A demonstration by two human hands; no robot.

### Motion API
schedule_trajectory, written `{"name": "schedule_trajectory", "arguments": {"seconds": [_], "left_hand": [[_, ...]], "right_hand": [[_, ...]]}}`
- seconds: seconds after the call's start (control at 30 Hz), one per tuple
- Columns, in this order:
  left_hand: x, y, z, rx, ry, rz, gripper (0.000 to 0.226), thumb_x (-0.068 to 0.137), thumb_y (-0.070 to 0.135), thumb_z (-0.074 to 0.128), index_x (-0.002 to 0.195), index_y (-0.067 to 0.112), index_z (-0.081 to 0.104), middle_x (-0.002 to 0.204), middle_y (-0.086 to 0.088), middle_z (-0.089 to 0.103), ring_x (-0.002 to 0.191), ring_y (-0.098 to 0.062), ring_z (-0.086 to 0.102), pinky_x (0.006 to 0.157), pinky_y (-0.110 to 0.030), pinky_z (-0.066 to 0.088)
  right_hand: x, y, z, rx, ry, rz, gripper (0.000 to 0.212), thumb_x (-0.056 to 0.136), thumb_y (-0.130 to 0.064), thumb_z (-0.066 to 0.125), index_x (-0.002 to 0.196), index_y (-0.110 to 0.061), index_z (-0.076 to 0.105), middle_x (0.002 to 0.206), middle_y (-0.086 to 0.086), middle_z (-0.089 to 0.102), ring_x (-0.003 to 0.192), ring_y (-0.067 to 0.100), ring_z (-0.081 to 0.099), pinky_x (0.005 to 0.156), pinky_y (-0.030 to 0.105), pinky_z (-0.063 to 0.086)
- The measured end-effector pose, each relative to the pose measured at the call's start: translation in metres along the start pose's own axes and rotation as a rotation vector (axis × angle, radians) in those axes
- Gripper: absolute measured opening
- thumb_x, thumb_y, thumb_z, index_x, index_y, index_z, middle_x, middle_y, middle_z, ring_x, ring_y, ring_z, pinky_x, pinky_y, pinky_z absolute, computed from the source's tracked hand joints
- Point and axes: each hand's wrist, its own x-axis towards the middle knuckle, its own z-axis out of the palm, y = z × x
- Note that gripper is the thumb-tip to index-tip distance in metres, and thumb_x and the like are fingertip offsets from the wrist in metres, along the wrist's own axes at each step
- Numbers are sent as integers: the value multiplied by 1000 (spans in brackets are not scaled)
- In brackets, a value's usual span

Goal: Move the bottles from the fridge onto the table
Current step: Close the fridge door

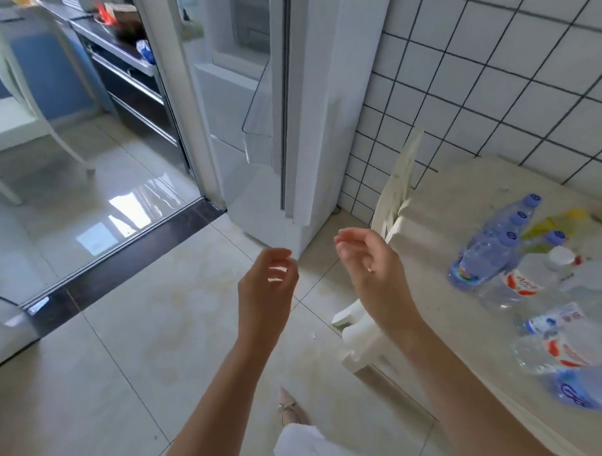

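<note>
Bottles [519,254] on the table [462,201], right of both empty, loosely curled hands: left hand [267,283], right hand [372,263]; open fridge [288,91] ahead.

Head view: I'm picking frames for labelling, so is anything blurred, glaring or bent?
Head view: the bottles on the table are motion-smeared at right; window glare streaks the glossy floor; wide-angle bend curves the fridge; both hands fairly sharp.

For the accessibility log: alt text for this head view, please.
Both hands, left hand and right hand, hang empty with loosely curled fingers over the tiled floor. Several plastic bottles already lie on the cream table at right; the white fridge stands open ahead.
</note>
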Motion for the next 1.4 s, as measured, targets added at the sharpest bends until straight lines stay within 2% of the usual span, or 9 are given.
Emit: {"name": "schedule_trajectory", "arguments": {"seconds": [0.13,0.23,0.33,0.43,0.6,0.73,0.9,1.17,1.4], "left_hand": [[54,8,9,57,29,93,32,85,13,69,109,30,56,99,18,62,86,0,62,72,-20,52],[90,12,20,84,70,107,55,81,18,75,128,28,48,113,22,51,102,-1,55,83,-24,50],[115,19,30,50,6,108,71,79,22,77,139,30,40,129,18,47,118,-5,51,94,-26,48],[131,15,31,56,-47,139,74,79,24,78,141,32,38,136,12,50,122,-6,51,100,-27,46],[159,-1,7,-42,-69,141,76,75,23,82,139,29,42,128,13,57,120,-3,54,94,-17,49],[185,-14,-26,-74,-76,152,71,76,25,81,137,33,45,122,38,53,119,5,53,88,-7,44],[228,-36,-75,-121,-125,142,66,79,22,79,136,31,47,119,44,51,116,9,52,84,-5,45],[316,-62,-154,-277,-320,46,65,85,36,71,143,30,42,140,13,52,131,-5,48,102,-44,49],[395,-78,-191,-264,-285,50,71,81,59,62,142,28,45,140,7,55,129,-9,51,104,-44,47]], "right_hand": [[65,-21,11,-75,9,-90,32,95,-32,54,125,-22,54,123,-9,59,114,6,58,96,25,49],[103,-33,23,-100,15,-229,47,95,-33,51,140,-30,40,140,-9,46,127,10,49,101,38,48],[128,-39,35,-10,77,-243,54,96,-22,53,146,-26,31,143,-5,47,127,11,52,100,26,49],[144,-41,45,39,127,-273,50,95,-16,54,142,-17,37,136,0,53,120,13,58,88,9,48],[160,-45,68,0,128,-310,57,88,-33,60,138,-14,41,128,1,55,115,18,59,82,16,54],[168,-57,106,22,151,-334,57,85,-27,66,134,-9,44,124,3,54,113,18,57,81,15,54],[180,-76,175,25,236,-337,56,85,-24,67,134,-9,45,124,6,54,112,18,58,83,15,53],[219,-113,287,13,330,-299,57,85,-18,68,135,-9,43,124,-1,48,111,17,56,79,4,46],[265,-132,361,0,307,-242,62,85,-12,68,140,-13,38,129,7,45,115,10,51,86,5,44]]}}
